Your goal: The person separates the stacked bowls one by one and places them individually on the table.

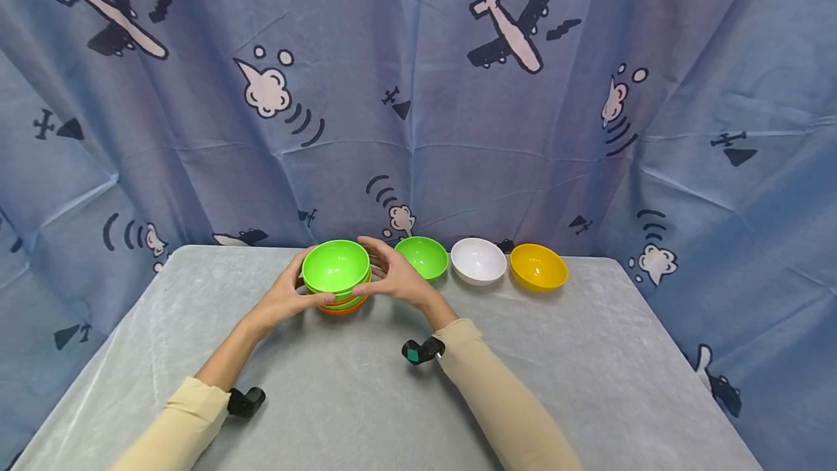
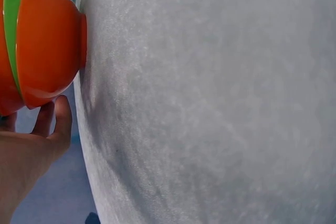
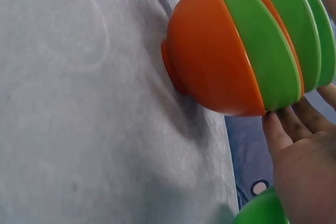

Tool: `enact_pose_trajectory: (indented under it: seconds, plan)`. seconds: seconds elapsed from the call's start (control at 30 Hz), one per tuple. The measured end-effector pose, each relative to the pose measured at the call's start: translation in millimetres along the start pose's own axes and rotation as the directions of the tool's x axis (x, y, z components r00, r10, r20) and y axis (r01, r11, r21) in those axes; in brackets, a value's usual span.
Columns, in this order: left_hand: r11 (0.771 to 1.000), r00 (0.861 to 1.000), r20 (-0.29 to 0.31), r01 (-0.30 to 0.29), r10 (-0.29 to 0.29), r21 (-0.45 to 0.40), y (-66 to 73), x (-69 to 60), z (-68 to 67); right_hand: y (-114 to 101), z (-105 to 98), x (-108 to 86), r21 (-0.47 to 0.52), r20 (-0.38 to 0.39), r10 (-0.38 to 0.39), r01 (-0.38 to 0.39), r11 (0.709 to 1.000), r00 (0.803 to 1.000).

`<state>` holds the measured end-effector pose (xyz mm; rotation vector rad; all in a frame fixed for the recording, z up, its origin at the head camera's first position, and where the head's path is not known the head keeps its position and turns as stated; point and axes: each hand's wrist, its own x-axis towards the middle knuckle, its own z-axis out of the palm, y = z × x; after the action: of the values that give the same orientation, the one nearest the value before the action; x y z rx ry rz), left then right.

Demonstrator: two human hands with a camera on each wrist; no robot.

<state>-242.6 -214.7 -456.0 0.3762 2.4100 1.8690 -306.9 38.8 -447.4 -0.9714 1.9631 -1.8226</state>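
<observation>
A stack of nested bowls, orange and green by turns with a bright green one on top, is between my two hands at the back left of the table. My left hand grips its left side, thumb at the front of the upper bowls. From the right, my right hand holds the same stack, its thumb also at the front. The lowest orange bowl shows its foot close to the tabletop in the right wrist view; whether it touches, I cannot tell. Fingertips of the left hand lie against the bowls' sides.
Right of the stack, a green bowl, a white bowl and a yellow bowl stand in a row along the back edge. A light grey cloth covers the table. Behind it hangs a blue patterned curtain.
</observation>
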Motion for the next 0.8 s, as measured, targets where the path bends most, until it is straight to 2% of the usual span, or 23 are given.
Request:
enact_pose_trajectory:
  seconds: [0.27,0.6,0.8]
  plan:
    - [1.000,1.000,-0.001,0.011,-0.011,0.010,1.7,-0.9,0.6,2,5,4.4,-0.008,0.009,0.008,-0.008,1.000,1.000]
    - [1.000,1.000,-0.002,0.004,-0.004,0.004,0.6,-0.3,-0.3,1,10,10.6,-0.102,0.011,0.024,-0.023,0.995,1.000]
    - [1.000,1.000,0.008,-0.008,0.008,0.009,-0.4,-0.1,-1.8,4,12,12.8,-0.100,-0.003,-0.005,0.004,0.995,1.000]
